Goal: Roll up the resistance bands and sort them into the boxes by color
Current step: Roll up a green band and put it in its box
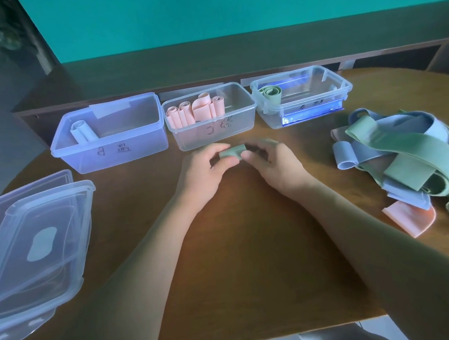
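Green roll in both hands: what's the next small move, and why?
Probably carry the green roll, gripped by the left hand and right hand, to the right box. It looks fully wound, and that box already holds a green roll.

Perhaps "B" on left box [109, 135]

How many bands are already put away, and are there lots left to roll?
Done: four pink rolls in the middle box, one pale roll in the left box, one green roll in the right box. In hand: both hands, left hand and right hand, hold a rolled green band. Left: a tangled pile of green, blue and pink bands.
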Demonstrator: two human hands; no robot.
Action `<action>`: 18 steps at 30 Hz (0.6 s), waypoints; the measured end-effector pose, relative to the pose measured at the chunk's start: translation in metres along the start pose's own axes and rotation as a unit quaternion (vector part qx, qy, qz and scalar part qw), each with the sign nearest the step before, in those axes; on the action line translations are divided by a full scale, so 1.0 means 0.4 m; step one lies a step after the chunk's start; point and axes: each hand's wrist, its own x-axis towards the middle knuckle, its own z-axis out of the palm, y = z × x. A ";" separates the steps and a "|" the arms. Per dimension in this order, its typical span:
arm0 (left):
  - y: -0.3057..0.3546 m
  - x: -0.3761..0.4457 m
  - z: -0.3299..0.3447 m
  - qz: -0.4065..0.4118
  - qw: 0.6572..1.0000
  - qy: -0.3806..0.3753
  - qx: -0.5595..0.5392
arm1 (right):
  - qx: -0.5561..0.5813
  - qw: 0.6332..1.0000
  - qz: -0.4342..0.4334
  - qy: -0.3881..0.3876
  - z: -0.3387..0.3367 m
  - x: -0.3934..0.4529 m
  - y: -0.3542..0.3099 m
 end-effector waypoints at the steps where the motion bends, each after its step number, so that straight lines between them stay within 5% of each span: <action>1: 0.002 -0.001 -0.001 -0.001 1.000 0.002 -0.016 | 0.030 1.000 0.001 -0.003 -0.004 -0.007 -0.003; 11: 0.096 -0.032 0.076 0.005 0.988 -0.020 -0.152 | 0.286 0.951 0.096 0.069 -0.088 -0.075 0.002; 18: 0.162 0.003 0.167 0.001 0.973 0.000 -0.232 | 0.224 0.964 0.091 0.113 -0.246 -0.036 0.008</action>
